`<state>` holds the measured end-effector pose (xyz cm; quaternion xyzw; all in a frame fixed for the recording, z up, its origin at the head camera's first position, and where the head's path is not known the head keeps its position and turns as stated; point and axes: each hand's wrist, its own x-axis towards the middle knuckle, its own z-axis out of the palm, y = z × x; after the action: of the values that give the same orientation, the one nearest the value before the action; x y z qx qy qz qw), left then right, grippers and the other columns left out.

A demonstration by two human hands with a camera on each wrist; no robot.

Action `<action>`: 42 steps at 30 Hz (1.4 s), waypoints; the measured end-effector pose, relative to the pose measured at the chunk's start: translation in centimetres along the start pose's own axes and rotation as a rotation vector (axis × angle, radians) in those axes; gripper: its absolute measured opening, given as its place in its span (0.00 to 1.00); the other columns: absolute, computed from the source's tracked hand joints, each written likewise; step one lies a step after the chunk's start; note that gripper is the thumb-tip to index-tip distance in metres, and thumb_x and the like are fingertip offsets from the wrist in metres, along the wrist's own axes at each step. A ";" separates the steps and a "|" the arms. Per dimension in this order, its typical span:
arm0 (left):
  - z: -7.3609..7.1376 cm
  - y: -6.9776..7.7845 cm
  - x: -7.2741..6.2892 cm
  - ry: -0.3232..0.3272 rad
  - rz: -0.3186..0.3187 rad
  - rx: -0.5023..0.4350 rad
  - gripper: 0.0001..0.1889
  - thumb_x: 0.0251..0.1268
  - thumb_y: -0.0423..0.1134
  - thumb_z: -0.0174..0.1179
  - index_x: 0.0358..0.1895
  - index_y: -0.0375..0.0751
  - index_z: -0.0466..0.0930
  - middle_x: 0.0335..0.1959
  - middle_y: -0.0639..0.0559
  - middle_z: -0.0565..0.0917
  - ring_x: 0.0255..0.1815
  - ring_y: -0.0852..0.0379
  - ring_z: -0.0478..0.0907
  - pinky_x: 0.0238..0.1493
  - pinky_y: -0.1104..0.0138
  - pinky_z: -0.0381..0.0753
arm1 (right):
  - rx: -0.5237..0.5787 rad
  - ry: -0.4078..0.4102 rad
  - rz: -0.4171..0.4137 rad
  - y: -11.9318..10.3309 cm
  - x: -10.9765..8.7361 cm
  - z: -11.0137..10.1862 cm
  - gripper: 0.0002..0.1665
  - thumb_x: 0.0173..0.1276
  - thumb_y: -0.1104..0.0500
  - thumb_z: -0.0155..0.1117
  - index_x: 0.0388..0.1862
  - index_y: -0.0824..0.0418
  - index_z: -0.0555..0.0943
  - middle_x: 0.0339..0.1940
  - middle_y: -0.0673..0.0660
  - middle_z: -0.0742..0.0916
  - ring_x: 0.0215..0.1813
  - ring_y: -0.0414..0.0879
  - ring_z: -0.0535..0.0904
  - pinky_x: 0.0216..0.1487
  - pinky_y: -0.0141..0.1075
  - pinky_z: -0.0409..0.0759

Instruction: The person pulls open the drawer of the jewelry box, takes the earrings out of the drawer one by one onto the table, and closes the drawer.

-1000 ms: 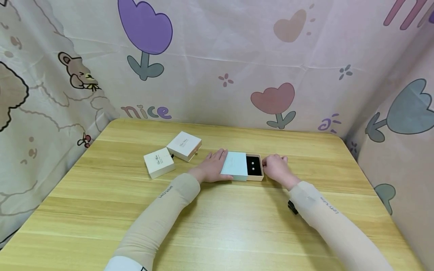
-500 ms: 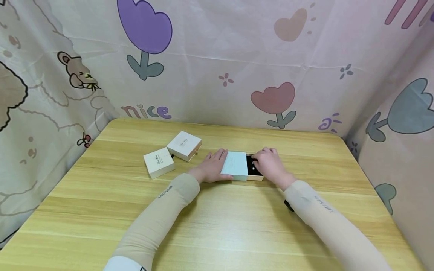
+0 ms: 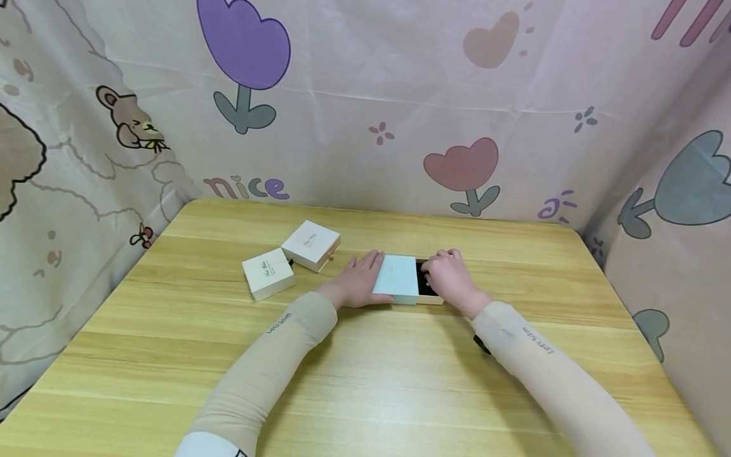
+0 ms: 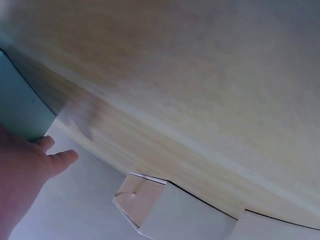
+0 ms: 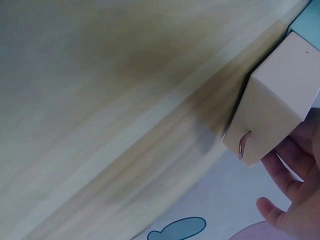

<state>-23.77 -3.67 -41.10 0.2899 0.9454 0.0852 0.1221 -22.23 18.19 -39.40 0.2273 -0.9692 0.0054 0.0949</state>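
Note:
A light-blue jewelry box point(image 3: 397, 274) lies on the table with its cream drawer point(image 5: 280, 95) partly pulled out to the right. Black padding point(image 3: 424, 289) lines the drawer, and one small white pearl earring point(image 3: 428, 284) shows on it. My left hand point(image 3: 358, 283) grips the blue sleeve from the left, fingers at its far corner and thumb along its near side. My right hand point(image 3: 451, 277) reaches over the drawer's right end. Its thumb and index finger pinch at the far pearl earring, which they hide. Its little finger stays out in the right wrist view.
Two white gift boxes lie to the left: one box point(image 3: 268, 274) with a black tab, and another box point(image 3: 311, 245) with a pinkish drawer end, their corners close together. A patterned curtain point(image 3: 342, 114) hangs behind the wooden table point(image 3: 377, 381).
My right hand has moved left from the drawer's end to over its padding, covering the far earring. My left hand and the blue box have stayed in place.

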 end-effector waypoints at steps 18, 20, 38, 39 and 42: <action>-0.1 0.0 0.0 0.007 0.006 -0.004 0.55 0.57 0.70 0.49 0.75 0.36 0.35 0.76 0.40 0.44 0.77 0.48 0.42 0.74 0.48 0.46 | 0.161 0.126 0.102 2.8 -0.3 -2.7 0.09 0.56 0.68 0.60 0.33 0.65 0.86 0.34 0.60 0.88 0.42 0.55 0.78 0.55 0.55 0.68; -0.1 0.0 0.0 0.010 0.007 -0.002 0.55 0.57 0.71 0.49 0.75 0.36 0.35 0.76 0.40 0.45 0.77 0.48 0.43 0.73 0.48 0.47 | 0.170 0.116 0.147 4.0 -0.6 -3.1 0.09 0.57 0.68 0.60 0.34 0.66 0.85 0.36 0.62 0.88 0.44 0.57 0.78 0.58 0.57 0.66; 0.0 0.0 0.0 0.006 0.005 0.003 0.56 0.57 0.71 0.49 0.75 0.36 0.35 0.76 0.40 0.45 0.77 0.49 0.42 0.74 0.48 0.47 | 0.151 -0.142 0.347 11.3 -4.5 -0.7 0.13 0.61 0.65 0.57 0.42 0.68 0.83 0.45 0.67 0.85 0.48 0.65 0.76 0.50 0.58 0.64; 0.0 0.0 0.0 0.004 0.004 0.004 0.56 0.57 0.71 0.49 0.75 0.36 0.35 0.76 0.41 0.44 0.77 0.49 0.42 0.74 0.48 0.47 | 0.147 -0.148 0.349 11.4 -4.6 -0.5 0.13 0.61 0.65 0.57 0.42 0.68 0.83 0.45 0.67 0.85 0.48 0.65 0.76 0.49 0.58 0.65; 0.1 -0.1 0.1 -0.002 0.002 0.008 0.56 0.57 0.71 0.48 0.75 0.36 0.34 0.76 0.41 0.44 0.77 0.49 0.41 0.74 0.49 0.47 | 0.131 -0.152 0.355 11.6 -4.7 -0.1 0.12 0.61 0.65 0.58 0.41 0.68 0.84 0.43 0.67 0.86 0.47 0.64 0.77 0.47 0.56 0.66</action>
<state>-23.88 -3.63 -41.24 0.2917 0.9453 0.0811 0.1218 -23.19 30.69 -39.77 0.0583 -0.9960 0.0681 0.0041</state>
